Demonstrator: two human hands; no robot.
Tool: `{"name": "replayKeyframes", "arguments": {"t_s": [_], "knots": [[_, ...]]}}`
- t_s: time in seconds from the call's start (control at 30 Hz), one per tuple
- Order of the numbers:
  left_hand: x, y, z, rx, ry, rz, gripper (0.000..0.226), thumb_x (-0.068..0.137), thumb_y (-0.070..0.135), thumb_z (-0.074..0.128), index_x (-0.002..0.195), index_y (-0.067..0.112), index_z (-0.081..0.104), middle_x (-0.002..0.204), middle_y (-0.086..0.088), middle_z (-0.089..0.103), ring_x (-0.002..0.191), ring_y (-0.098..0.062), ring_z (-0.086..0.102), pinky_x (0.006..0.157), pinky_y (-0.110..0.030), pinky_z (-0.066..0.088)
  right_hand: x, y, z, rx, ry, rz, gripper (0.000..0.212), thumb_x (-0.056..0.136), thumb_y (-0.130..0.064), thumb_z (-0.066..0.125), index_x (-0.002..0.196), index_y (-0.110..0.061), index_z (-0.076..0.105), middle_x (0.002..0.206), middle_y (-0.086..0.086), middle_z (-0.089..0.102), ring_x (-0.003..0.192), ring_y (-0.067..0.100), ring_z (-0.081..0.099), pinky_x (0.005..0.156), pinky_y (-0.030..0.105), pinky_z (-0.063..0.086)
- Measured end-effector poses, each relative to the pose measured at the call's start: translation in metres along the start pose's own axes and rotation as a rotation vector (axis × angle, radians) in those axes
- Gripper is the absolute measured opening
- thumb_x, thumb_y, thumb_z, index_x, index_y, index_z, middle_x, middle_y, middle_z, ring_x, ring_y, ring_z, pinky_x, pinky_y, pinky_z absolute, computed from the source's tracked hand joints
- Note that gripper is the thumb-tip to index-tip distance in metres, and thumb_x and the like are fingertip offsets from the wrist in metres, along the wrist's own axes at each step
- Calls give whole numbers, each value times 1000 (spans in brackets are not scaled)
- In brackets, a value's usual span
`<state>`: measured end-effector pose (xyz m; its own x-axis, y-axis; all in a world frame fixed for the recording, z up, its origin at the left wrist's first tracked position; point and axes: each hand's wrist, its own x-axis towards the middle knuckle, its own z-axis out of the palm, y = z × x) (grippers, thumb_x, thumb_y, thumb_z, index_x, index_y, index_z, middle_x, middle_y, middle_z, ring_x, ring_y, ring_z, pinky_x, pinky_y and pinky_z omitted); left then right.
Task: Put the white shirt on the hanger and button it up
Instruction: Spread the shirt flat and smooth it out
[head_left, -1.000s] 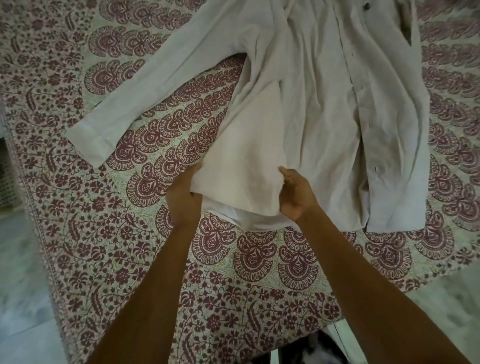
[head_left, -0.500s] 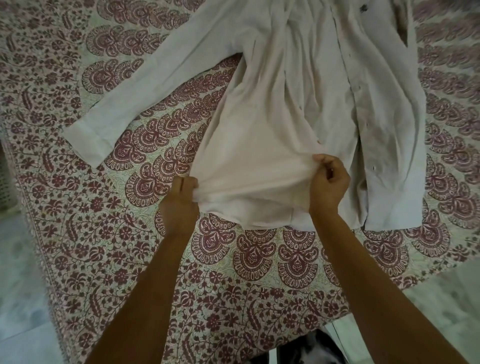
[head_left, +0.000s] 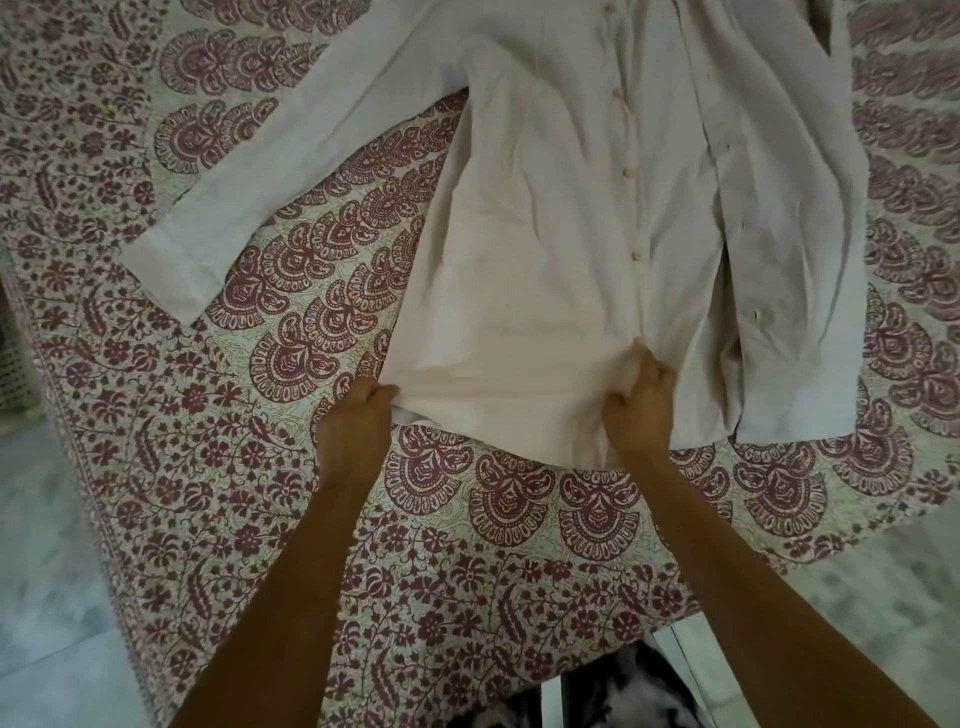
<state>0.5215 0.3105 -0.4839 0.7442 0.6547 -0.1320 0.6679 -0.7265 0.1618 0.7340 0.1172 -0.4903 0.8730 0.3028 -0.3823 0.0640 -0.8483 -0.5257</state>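
Two hands are closed on the hem of the white shirt (head_left: 561, 249), which is spread front-up on a bed covered w/ a maroon-and-cream patterned bedsheet (head_left: 218, 467). The left hand (head_left: 358, 421) is fisted on the hem's left corner, fabric pinched betw. thumb & fingers. The right hand (head_left: 641, 405) is bunched on the lower edge of the left front panel, near the button placket, w/ cloth gathered in the grip. The panel betw. the two hands is pulled taut and lifted slightly off the layer beneath. A row of small buttons (head_left: 628, 171) is seen running up that panel's edge; the other front panel lies to the right, w/ buttonholes visible, and a gap is left betw. the two, so the shirt is unbuttoned. One sleeve (head_left: 249, 176) is stretched out to the left, cuff flat on the bedsheet. The collar area is cut off at the top edge. Pale floor (head_left: 47, 597) is seen beside the bed.
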Motion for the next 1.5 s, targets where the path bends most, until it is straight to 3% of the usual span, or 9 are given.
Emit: {"name": "replayKeyframes", "arguments": {"t_s": [0.17, 0.3, 0.4, 0.67, 0.8, 1.07, 1.3, 1.4, 1.5], "knots": [[-11, -4, -6, -118, 121, -100, 21, 75, -5, 67, 87, 11, 60, 84, -15, 56, 44, -27, 53, 41, -33, 50, 5, -2, -11, 155, 211, -203, 48, 79, 13, 42, 123, -4, 50, 107, 18, 53, 91, 16, 52, 74, 10, 33], [-3, 2, -8, -155, -6, -312, 16, 81, -6, 57, 92, 4, 64, 109, -18, 56, 63, -38, 63, 58, -44, 53, -2, 3, -3, 103, 77, -233, 34, 82, 7, 51, 114, -3, 54, 114, 18, 48, 94, 21, 54, 76, 18, 40], [10, 7, -7, -174, -70, -475, 19, 84, -2, 52, 97, 6, 64, 120, -15, 53, 79, -40, 63, 69, -40, 49, -6, 11, 3, 44, -23, -162, 23, 84, 2, 55, 106, -1, 58, 116, 19, 47, 84, 25, 55, 70, 11, 33], [22, 22, -18, -76, -171, -604, 22, 85, 4, 52, 100, 8, 67, 110, -16, 57, 92, -35, 60, 68, -35, 42, -1, 4, -7, -163, -140, -53, 28, 82, -11, 58, 110, -8, 61, 119, 14, 49, 97, 32, 57, 86, 36, 47], [44, 27, -33, -223, -65, -517, 25, 85, 6, 51, 102, 14, 67, 116, -6, 60, 92, -28, 60, 67, -29, 38, 13, -24, -16, -121, -85, -96, 24, 83, -14, 58, 106, -11, 62, 117, 14, 51, 105, 32, 53, 89, 40, 47], [169, 53, -39, -579, 92, -336, 18, 89, 10, 52, 97, 9, 68, 92, -10, 70, 78, -21, 59, 63, -19, 29, 98, -78, -17, -49, -15, -182, 27, 84, -14, 55, 111, -13, 59, 117, 13, 52, 104, 29, 54, 89, 39, 47], [299, 85, -35, -967, 83, -616, 20, 90, 17, 48, 87, 12, 68, 86, -12, 65, 81, -20, 58, 80, -34, 48, 202, -116, -25, -22, 42, -249, 37, 85, -15, 55, 122, -12, 51, 127, 12, 47, 109, 28, 52, 92, 39, 46], [350, 82, -27, -1063, 80, -747, 20, 88, 21, 51, 92, 11, 68, 95, -15, 68, 81, -25, 60, 76, -37, 49, 245, -133, -25, -45, 30, -249, 43, 87, -17, 53, 128, -12, 44, 131, 14, 44, 114, 29, 48, 94, 37, 42], [391, 76, -22, -1195, 35, -849, 18, 85, 16, 54, 101, 11, 60, 80, -8, 58, 76, -26, 59, 65, -31, 44, 282, -151, -20, -29, -8, -227, 44, 88, -17, 51, 130, -10, 40, 130, 16, 44, 114, 32, 48, 89, 36, 42]]}}
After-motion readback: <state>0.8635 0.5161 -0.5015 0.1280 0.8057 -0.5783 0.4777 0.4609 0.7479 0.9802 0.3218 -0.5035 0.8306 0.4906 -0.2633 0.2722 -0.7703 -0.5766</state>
